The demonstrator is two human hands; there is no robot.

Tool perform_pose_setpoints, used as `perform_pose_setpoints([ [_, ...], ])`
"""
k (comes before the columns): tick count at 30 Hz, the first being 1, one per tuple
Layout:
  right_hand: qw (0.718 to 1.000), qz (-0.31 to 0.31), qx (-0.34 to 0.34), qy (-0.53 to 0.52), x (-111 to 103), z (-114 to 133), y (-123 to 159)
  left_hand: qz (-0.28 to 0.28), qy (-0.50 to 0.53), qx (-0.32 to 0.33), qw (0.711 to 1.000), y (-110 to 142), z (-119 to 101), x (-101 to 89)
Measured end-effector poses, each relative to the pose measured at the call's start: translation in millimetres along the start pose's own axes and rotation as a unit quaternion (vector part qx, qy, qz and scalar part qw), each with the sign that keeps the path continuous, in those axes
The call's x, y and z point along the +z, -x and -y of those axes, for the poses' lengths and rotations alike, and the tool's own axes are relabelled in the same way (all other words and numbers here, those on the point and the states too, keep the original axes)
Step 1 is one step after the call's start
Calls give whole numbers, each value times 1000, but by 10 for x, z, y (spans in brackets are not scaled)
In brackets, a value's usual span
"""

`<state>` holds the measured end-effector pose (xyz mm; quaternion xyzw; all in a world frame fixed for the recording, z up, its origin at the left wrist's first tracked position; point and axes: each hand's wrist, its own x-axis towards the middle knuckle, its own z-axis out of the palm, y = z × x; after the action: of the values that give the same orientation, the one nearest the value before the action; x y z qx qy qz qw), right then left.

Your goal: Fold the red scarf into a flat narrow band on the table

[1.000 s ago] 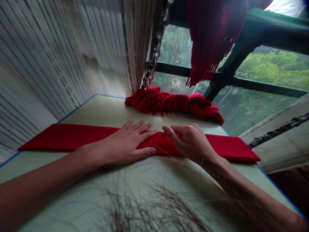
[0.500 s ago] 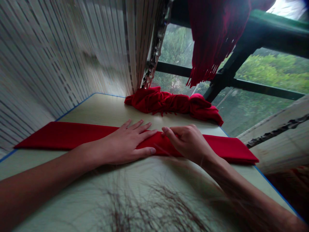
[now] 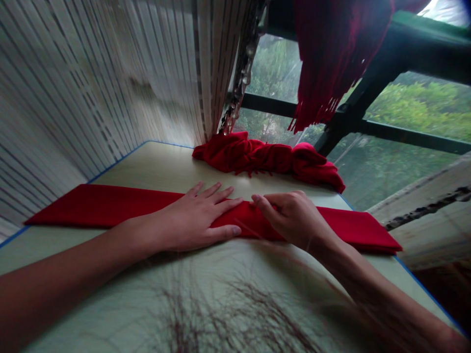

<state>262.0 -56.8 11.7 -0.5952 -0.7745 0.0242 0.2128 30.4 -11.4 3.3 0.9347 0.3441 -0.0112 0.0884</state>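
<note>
A long band of folded red cloth [image 3: 121,206] lies flat across the table, spanning nearly its full width. My left hand [image 3: 200,218] rests on its middle, palm down with the fingers spread. Just to the right, my right hand [image 3: 292,215] is closed, its side against the cloth. The thumb and curled forefinger come together at the cloth's surface. Whether they pinch a bit of the cloth or something tiny is too dim to make out.
A crumpled red fringed cloth [image 3: 265,157] lies along the table's far edge. Above it hangs a red fringed scarf [image 3: 334,68] before the dark-framed window [image 3: 405,132]. A string curtain [image 3: 91,73] borders the left. The pale table [image 3: 154,164] has blue edging. Blurred hair crosses the lower view.
The whole view has shifted slightly, so everything sits a little further right. Both hands keep nearly the same pose and place on the folded red cloth.
</note>
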Motion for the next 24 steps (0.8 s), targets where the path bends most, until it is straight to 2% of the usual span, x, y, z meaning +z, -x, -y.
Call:
perform_pose_setpoints([
  [4,999,-21,28,9,-26,-59,-13,6,1,-11,1000,4,-10,-5],
  [11,1000,-9,7,14,-19,-20,-6,-1,0,-2,1000,-6,-2,4],
  [17,999,-26,4,33,-3,-53,5,-2,2,6,1000,-5,-3,8],
  [20,998,-52,-26,28,35,-57,13,-6,-1,9,1000,-8,-5,15],
  [22,995,-58,-75,-11,74,-43,18,-16,-1,16,1000,-12,5,33],
  [24,991,-21,-124,-42,110,-5,28,-32,0,20,999,-15,35,72],
])
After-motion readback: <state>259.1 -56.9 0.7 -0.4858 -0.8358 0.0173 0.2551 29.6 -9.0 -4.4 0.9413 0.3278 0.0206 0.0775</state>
